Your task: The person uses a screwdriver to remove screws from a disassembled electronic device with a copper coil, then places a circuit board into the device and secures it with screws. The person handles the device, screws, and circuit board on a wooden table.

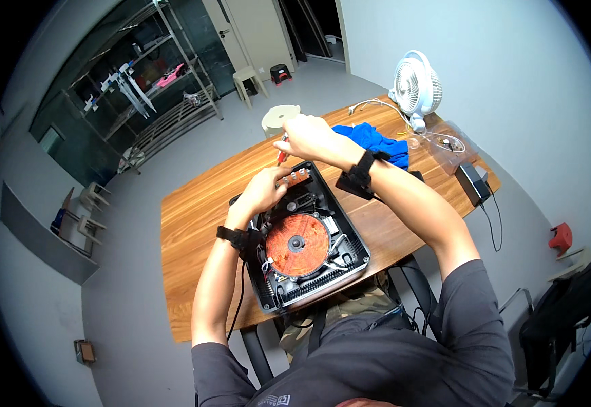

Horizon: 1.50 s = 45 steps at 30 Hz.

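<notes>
On the table lies an opened induction cooker (pixel 350 254), its black casing holding a round copper-coloured coil (pixel 297 245) with wires around it. My right hand (pixel 312 140) is closed around a red-handled screwdriver (pixel 282 156), above the casing's far edge. The screwdriver tip is hidden or too small to make out. My left hand (pixel 263 190) reaches over the far left part of the casing, its fingers closed on the left end of a small brown circuit board (pixel 298 178) with several round parts. A black strap device sits on each wrist.
Beyond my right arm lie a blue cloth (pixel 375 144), a white fan (pixel 417 88) and a clear plastic bag (pixel 450 145) with small parts. A black box (pixel 471 184) with a cable stands at the table's right edge. A stool (pixel 281 117) stands past the far edge.
</notes>
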Motion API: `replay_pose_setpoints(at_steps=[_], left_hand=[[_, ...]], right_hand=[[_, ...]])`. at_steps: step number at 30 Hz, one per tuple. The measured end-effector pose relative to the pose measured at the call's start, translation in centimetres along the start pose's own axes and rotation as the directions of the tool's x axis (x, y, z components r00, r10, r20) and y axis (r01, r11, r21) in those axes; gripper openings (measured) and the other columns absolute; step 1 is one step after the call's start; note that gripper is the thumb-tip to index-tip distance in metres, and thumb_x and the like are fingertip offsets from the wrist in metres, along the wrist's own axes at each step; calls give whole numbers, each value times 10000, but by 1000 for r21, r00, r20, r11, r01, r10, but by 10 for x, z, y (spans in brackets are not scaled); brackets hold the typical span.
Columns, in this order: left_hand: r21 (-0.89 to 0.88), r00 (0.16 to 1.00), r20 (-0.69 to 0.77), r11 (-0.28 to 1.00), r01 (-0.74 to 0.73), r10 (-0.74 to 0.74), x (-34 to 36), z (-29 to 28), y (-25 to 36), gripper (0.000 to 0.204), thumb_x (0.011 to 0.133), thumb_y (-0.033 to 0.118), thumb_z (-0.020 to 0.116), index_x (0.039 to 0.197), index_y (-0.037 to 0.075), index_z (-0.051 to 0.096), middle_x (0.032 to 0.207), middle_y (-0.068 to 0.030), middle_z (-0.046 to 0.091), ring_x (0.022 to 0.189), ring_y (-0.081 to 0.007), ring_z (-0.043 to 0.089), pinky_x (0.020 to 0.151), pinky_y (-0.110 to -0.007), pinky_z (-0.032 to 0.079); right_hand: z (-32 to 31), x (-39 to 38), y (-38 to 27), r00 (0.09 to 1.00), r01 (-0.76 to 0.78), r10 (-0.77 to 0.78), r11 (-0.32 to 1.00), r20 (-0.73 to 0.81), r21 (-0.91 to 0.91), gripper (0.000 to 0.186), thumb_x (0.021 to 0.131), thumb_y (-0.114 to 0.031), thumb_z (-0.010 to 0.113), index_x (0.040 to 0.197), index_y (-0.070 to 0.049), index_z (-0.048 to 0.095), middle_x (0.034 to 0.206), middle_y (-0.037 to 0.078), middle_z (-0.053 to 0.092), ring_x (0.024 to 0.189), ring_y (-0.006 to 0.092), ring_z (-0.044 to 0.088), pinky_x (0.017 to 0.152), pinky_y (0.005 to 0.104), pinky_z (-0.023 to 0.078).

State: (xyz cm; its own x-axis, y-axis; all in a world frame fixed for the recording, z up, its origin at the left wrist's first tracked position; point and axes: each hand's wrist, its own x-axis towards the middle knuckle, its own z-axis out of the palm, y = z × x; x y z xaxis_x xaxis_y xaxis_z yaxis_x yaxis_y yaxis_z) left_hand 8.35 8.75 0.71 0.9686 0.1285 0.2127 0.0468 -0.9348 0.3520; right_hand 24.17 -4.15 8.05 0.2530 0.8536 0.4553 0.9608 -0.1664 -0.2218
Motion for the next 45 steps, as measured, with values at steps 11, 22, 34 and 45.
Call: replay_pose_setpoints(at_steps=[11, 22, 34, 45], left_hand=[[-168, 987, -120, 978, -125, 105, 11, -11, 46, 455, 881, 105, 625, 1324, 2, 596, 1300, -246, 622, 1232, -403, 580, 1067, -438, 455], [25, 994, -24, 994, 109, -108, -46, 16, -7, 295, 894, 175, 628, 1116, 4, 719, 1111, -198, 684, 1079, -363, 650, 966, -439, 512], [38, 891, -284, 924, 380, -355, -148, 15, -46, 278, 860, 174, 669, 1097, 30, 685, 953, -145, 622, 955, -326, 620, 867, -431, 503], [-166, 775, -168, 793, 587, -609, -188, 5, -50, 279, 912, 218, 625, 1004, -27, 720, 931, -262, 723, 925, -392, 715, 849, -451, 560]], right_hand=[[-7, -68, 7, 979, -167, 107, 907, 171, 386, 431, 862, -379, 666, 925, 48, 673, 762, 222, 699, 764, 363, 716, 709, 427, 557], [44, -149, 124, 833, -361, 317, 932, 453, 12, 418, 834, -395, 672, 880, 21, 655, 829, 283, 684, 824, 433, 678, 751, 474, 530], [69, -155, 121, 725, -432, 428, 893, 539, -127, 514, 816, -441, 705, 998, 40, 694, 944, 284, 710, 912, 406, 700, 822, 449, 545], [51, -154, 89, 711, -362, 452, 892, 539, -272, 669, 881, -571, 614, 1084, 61, 698, 1079, 317, 688, 1066, 430, 669, 932, 475, 530]])
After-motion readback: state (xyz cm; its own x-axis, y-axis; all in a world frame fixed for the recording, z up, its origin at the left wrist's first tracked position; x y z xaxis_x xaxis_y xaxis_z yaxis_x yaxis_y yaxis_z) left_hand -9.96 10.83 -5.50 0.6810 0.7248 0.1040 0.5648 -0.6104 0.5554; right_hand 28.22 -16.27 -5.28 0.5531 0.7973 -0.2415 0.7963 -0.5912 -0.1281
